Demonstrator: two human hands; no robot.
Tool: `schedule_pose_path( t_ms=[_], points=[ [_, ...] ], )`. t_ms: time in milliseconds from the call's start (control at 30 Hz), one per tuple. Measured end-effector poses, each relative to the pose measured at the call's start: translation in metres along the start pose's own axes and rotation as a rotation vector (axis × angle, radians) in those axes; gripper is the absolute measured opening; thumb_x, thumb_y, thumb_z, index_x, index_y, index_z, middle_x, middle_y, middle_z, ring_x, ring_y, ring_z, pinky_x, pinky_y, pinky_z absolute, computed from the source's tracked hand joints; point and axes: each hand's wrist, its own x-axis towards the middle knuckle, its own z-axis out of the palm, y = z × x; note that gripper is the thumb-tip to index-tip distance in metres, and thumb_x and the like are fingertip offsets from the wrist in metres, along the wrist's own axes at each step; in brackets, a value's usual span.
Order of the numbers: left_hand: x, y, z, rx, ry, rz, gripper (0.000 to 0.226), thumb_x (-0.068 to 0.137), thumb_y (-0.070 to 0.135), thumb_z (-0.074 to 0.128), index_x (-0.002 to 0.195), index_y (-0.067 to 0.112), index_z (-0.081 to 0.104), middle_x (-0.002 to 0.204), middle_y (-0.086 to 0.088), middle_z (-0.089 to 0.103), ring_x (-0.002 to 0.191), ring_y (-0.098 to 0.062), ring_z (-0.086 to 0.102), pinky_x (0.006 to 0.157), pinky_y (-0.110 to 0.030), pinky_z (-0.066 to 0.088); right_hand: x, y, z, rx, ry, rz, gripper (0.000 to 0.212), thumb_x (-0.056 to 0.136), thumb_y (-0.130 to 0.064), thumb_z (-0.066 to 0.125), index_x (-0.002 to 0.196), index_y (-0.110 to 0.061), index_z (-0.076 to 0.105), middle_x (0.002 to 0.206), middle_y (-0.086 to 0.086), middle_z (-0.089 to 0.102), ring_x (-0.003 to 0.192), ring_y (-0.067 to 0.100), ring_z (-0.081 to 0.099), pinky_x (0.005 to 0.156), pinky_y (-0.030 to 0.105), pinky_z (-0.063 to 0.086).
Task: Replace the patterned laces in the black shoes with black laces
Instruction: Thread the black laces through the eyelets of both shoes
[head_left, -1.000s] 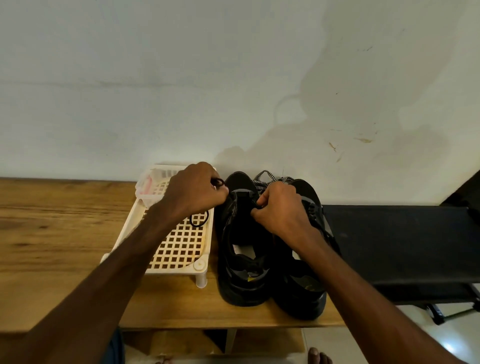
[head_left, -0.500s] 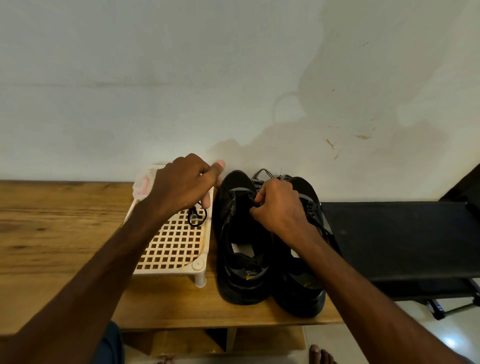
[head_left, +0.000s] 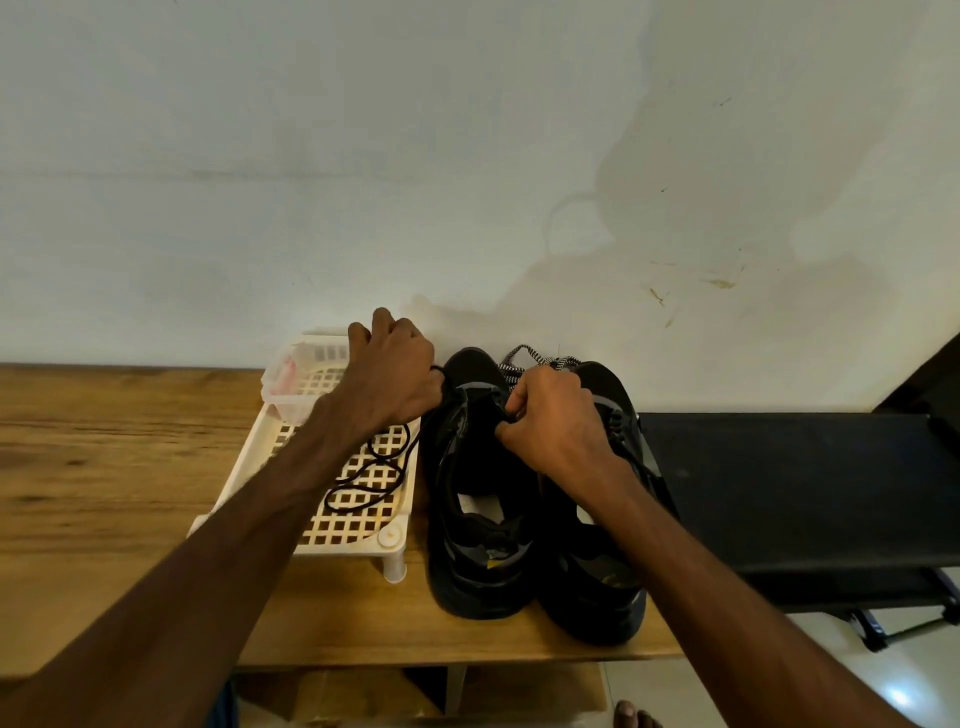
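The left hand (head_left: 393, 376) keeps its grip clamped on a thin black cord lace (head_left: 332, 496) trailing over a cream plastic grid tray (head_left: 358, 525). The right hand (head_left: 558, 423) pinches the left black fabric shoe's (head_left: 475, 571) upper on the wooden worktop (head_left: 104, 467).

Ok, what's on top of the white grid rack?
A black lace lies looped on the rack, running up to the left hand. A small clear container sits at its far corner. The forearm covers part of the grid.

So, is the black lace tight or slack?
Slack: the black lace lies in loose loops on the white rack, running up to the left hand.
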Motion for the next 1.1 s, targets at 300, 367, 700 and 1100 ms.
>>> schedule_pose_path(
  t_ms=[300,367,700,1100],
  points=[
    [-0.033,0.018,-0.079,-1.198,-0.037,0.019,0.033,0.104,0.026,0.05,0.084,0.017,0.075,0.099,0.007,0.079,0.096,-0.004,0.067,0.078,-0.025,0.045,-0.012,-0.004,-0.018,0.364,0.179,-0.23,0.016,0.097,-0.031,0.068,0.095,-0.017,0.077,0.085,-0.009,0.073,0.078,0.004,0.068,0.074,0.017,0.055],
    [-0.035,0.024,-0.085,-1.16,-0.007,0.033,0.031,0.102,0.032,0.056,0.086,0.021,0.081,0.103,0.013,0.077,0.109,0.004,0.063,0.086,-0.019,0.039,-0.017,-0.01,-0.028,0.566,0.178,-0.273,0.016,0.1,-0.022,0.064,0.107,-0.019,0.078,0.097,-0.011,0.076,0.09,0.001,0.069,0.083,0.014,0.053],
    [-0.037,0.031,-0.083,-1.418,-0.073,-0.183,0.025,0.096,0.044,0.063,0.104,0.029,0.081,0.119,0.021,0.068,0.115,-0.004,0.051,0.101,-0.037,0.031,-0.03,-0.003,-0.054,1.267,-0.199,-0.053,0.026,0.097,-0.023,0.066,0.116,-0.006,0.074,0.069,0.0,0.06,0.075,0.017,0.064,0.089,0.039,0.052],
    [-0.029,-0.009,-0.039,-0.326,0.391,-0.41,0.053,0.093,0.061,0.059,0.109,0.014,0.077,0.12,-0.009,0.067,0.122,-0.033,0.049,0.092,-0.044,0.043,-0.029,0.012,-0.068,0.947,-0.147,0.015,0.028,0.1,-0.033,0.062,0.095,-0.012,0.08,0.06,-0.009,0.042,0.049,0.006,0.033,0.041,0.016,0.027]
  ],
)
